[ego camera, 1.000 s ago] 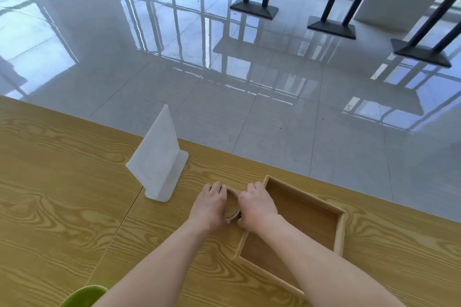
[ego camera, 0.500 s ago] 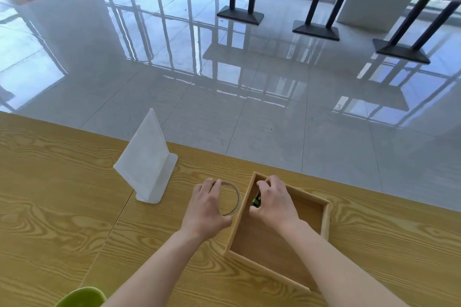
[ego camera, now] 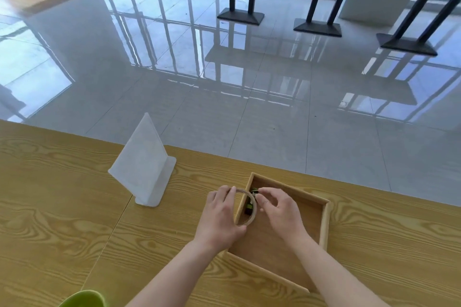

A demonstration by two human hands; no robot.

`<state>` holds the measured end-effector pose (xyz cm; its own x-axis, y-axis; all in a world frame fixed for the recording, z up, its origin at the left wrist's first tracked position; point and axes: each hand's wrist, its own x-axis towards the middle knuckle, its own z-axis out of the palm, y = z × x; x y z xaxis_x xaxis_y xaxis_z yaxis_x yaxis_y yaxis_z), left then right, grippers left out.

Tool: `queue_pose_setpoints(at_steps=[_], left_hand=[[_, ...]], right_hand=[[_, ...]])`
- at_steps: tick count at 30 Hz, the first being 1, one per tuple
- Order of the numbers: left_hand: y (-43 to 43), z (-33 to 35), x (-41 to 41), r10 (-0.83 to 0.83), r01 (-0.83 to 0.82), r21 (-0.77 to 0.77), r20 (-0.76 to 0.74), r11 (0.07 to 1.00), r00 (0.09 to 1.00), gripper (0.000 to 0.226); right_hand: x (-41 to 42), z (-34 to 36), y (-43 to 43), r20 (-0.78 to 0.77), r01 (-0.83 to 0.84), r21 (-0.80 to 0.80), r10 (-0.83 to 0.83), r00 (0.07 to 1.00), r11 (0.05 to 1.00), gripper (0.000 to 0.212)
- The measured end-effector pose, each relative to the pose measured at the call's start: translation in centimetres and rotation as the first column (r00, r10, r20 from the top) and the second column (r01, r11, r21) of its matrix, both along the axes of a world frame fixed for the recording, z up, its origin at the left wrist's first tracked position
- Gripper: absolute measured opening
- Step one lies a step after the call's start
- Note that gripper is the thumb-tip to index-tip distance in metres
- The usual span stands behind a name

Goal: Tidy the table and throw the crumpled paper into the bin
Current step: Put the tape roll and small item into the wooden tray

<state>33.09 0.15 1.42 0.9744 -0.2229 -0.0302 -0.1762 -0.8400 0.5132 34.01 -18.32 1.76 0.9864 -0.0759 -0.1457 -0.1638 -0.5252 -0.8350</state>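
**Putting the tape ring into the wooden tray**

In the lower middle of the frame the left hand (ego camera: pixel 219 219) is holding a clear tape ring (ego camera: pixel 245 207), its fingers closed around the left side of the ring, and the ring is standing over the left wall of the wooden tray (ego camera: pixel 324 222). The right hand (ego camera: pixel 279 212) is pinching at the right edge of the ring; a small green and dark object (ego camera: pixel 250 200) is showing through it, but I cannot tell if the fingers are gripping this object. To do this step well, the ring should clear the tray wall fully and lie flat in the far left corner, without trapping the small object. The crumpled paper is not appearing in this view, and no bin is clearly showing either. A white sign stand (ego camera: pixel 143 164) is standing on the table (ego camera: pixel 50 207), left of the hands.
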Motion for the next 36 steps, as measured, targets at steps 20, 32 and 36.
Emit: queue_pose_setpoints(at_steps=[20, 32, 36], left_hand=[[-4.1, -1.2, 4.1, -0.200, 0.208, 0.331, -0.059, 0.920, 0.978, 0.081], [-4.8, -2.0, 5.0, -0.133, 0.147, 0.204, -0.083, 0.968, 0.988, 0.074], [-5.0, -2.5, 4.9, -0.102, 0.115, 0.163, -0.086, 0.980, 0.991, 0.077]], right_hand=[[-3.4, -2.6, -4.4, -0.191, 0.044, -0.444, -0.142, 0.971, 0.895, 0.090], [-2.3, -3.8, -2.6, -0.004, 0.049, -0.497, -0.059, 0.998, 0.867, 0.074], [-1.9, -3.9, -2.2, 0.029, 0.080, -0.502, -0.075, 0.997, 0.861, 0.062]])
